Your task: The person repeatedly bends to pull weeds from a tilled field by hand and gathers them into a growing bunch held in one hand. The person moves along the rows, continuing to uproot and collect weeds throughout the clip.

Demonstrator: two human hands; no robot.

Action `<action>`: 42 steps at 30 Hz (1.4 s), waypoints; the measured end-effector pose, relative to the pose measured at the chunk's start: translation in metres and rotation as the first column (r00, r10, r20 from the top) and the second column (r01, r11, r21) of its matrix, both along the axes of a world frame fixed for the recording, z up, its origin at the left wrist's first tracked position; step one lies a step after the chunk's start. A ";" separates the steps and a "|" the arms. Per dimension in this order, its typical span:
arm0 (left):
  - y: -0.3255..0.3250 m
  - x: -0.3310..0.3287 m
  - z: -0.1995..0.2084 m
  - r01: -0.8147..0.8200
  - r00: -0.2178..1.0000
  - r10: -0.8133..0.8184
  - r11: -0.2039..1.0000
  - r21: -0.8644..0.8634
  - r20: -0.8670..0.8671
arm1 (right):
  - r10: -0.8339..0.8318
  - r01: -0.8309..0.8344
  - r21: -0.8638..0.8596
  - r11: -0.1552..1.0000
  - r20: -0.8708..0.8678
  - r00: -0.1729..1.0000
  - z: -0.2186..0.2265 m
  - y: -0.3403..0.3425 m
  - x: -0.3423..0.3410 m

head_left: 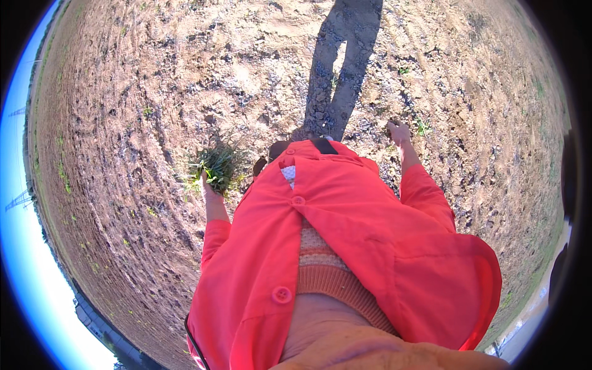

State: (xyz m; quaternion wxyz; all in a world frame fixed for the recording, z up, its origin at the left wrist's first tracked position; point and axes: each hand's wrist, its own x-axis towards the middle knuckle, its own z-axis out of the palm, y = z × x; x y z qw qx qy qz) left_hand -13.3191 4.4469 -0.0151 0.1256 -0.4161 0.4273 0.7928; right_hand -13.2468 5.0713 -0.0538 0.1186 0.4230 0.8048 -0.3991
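My left hand (208, 186) is at my left side, closed around a bunch of green weeds (219, 168). Leafy tops and thin blades stick out past the fingers, and the bunch hides part of them. On the other side, my right hand (399, 131) is held out low over the soil. Its fingers look curled together, and anything in them is too small to make out. A small green weed (422, 127) grows in the ground just right of that hand.
Dry, cloddy brown soil (246, 74) spreads all around, with scattered small green plants (403, 71). My shadow (345, 55) stretches ahead. A dark shoe (279, 149) shows below my red jacket (259, 259). Pylons (18, 200) and a building (92, 317) stand far left.
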 end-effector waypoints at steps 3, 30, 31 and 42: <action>-0.012 -0.013 -0.028 -0.117 0.990 0.116 0.993 0.007 0.084 | 0.056 -0.046 0.117 0.992 -0.085 0.995 -0.033 0.013 -0.025; 0.094 -0.626 -0.043 0.247 0.966 -0.237 0.965 0.086 -0.107 | -0.385 0.383 -0.050 0.923 -0.041 0.922 -0.133 0.020 -0.413; 0.116 -0.645 -0.042 0.259 0.962 -0.251 0.963 0.077 -0.105 | -0.418 0.417 -0.073 0.906 -0.006 0.908 -0.148 0.037 -0.419; 0.312 -0.807 -0.048 0.519 0.854 -0.501 0.842 -0.146 0.142 | -0.144 0.131 0.097 0.987 0.143 0.979 -0.174 0.156 -0.663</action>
